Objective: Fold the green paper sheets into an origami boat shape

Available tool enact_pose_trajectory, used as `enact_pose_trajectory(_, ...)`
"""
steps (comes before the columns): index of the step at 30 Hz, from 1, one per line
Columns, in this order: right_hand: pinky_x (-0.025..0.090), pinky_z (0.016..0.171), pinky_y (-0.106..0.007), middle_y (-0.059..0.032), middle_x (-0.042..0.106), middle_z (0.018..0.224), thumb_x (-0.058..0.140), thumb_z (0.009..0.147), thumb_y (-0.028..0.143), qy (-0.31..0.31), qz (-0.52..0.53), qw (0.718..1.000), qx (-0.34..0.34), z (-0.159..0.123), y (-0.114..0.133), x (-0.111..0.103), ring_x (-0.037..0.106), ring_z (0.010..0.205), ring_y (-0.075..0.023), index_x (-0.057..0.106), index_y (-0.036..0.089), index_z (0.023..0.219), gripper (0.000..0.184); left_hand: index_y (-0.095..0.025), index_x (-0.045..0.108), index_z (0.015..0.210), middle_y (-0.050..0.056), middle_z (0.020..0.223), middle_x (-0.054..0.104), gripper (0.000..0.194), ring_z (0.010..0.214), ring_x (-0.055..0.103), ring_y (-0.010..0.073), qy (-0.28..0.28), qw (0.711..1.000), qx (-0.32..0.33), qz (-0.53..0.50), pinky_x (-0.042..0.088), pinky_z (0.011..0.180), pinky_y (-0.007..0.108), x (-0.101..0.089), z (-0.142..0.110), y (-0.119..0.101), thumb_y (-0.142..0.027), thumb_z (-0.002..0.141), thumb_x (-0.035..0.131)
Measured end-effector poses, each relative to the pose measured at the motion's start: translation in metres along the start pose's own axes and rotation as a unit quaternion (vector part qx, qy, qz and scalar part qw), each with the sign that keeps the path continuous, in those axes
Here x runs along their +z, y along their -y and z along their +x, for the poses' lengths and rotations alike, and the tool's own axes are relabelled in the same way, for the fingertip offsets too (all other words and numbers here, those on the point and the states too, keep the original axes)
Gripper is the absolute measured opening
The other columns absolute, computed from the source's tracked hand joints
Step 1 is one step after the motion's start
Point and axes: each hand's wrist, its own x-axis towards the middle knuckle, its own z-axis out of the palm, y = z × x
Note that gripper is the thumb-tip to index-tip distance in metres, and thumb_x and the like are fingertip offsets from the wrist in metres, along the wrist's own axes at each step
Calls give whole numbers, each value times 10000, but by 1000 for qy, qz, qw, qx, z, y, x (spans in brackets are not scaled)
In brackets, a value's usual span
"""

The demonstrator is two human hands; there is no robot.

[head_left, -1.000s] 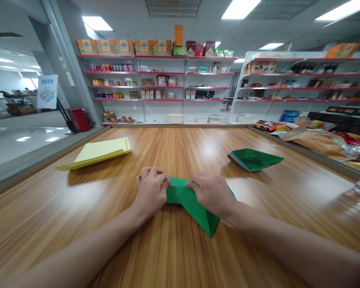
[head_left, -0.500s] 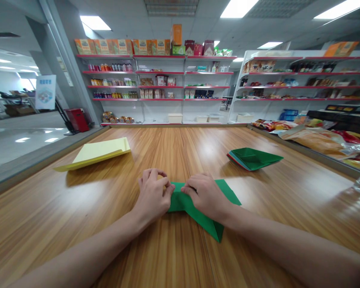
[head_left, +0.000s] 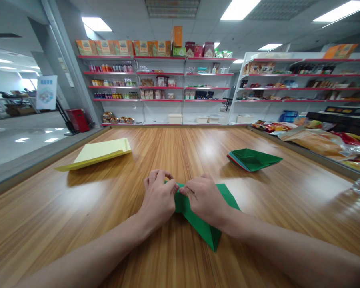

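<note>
A folded sheet of green paper (head_left: 199,225) rests on the wooden table in front of me, its pointed corner toward me. My left hand (head_left: 159,197) pinches the paper's left part between thumb and fingers. Close beside it, my right hand (head_left: 206,200) grips the upper edge, with the thumb nearly meeting the left thumb. Both hands are closed, and they cover much of the fold between them. Green paper shows past the right hand on its far side.
On the left of the table (head_left: 165,144) lies a stack of yellow paper (head_left: 100,152). A folded green paper piece (head_left: 255,159), with blue and red layers beneath, sits at right. Snack packets (head_left: 315,140) lie beyond the right edge. Stocked shelves (head_left: 162,87) stand behind.
My left hand has moved right, closer to my right hand. The green paper has turned a little, its near corner shifting left and toward me.
</note>
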Motion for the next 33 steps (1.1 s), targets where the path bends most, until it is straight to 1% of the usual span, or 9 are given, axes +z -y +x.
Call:
enact_pose_trajectory(3,238,630,-301,-21,618,558,494,891,244,3,-13,1000,1,0,1,0,500,531,-127,570,155,573,339,-166,614,696,87,944,553,265,964,422,255,4,1000,-2,14,351,753,404,0,1,0,-201,881,426)
enact_pose_trajectory(7,234,649,-305,-24,625,576,462,905,237,5,-23,1000,-8,0,1,1,503,543,-128,578,157,601,335,-175,623,733,85,969,566,302,985,421,258,12,1000,-2,9,342,772,416,1,0,-1,-242,911,388)
enact_pose_trajectory(14,234,654,-306,-15,606,549,421,936,293,-8,-19,1000,-9,3,1,5,486,524,-123,568,160,580,408,-167,612,712,88,927,574,278,958,436,254,29,999,1,30,336,764,415,1,1,-3,-180,885,394)
enact_pose_trajectory(20,246,691,-303,-2,593,587,484,912,320,-20,20,999,31,0,-14,6,522,620,-136,563,160,599,360,-154,632,740,117,951,595,310,977,448,280,0,995,-57,87,317,775,435,-8,6,11,-219,902,376)
enact_pose_trajectory(22,246,679,-299,4,589,588,505,900,314,-13,38,998,44,0,-17,7,523,617,-133,564,161,594,347,-164,624,754,97,891,617,284,947,473,270,21,996,-26,86,298,793,445,-9,5,9,-194,894,379)
enact_pose_trajectory(24,243,668,-297,6,593,588,512,897,301,-6,52,998,43,1,-16,8,520,609,-128,569,164,581,349,-174,603,766,64,782,629,262,849,514,236,78,994,30,68,294,789,432,-8,5,2,-143,877,367)
enact_pose_trajectory(27,235,658,-301,11,596,577,501,902,284,2,59,998,33,3,-10,8,500,570,-115,584,167,571,361,-157,567,730,61,702,624,255,675,534,195,137,988,39,56,317,693,364,-9,6,-6,-87,837,346)
enact_pose_trajectory(29,235,667,-305,9,590,572,493,907,285,-8,57,998,26,4,-7,6,490,561,-113,588,166,574,366,-157,560,711,66,691,629,241,638,542,193,144,987,41,64,318,661,344,-12,9,-6,-85,818,357)
enact_pose_trajectory(33,233,726,-324,0,603,610,515,894,279,-29,53,998,22,3,-7,4,517,637,-136,607,168,618,312,-164,559,687,70,666,647,259,621,570,205,126,987,45,92,322,661,347,-19,11,2,-119,836,353)
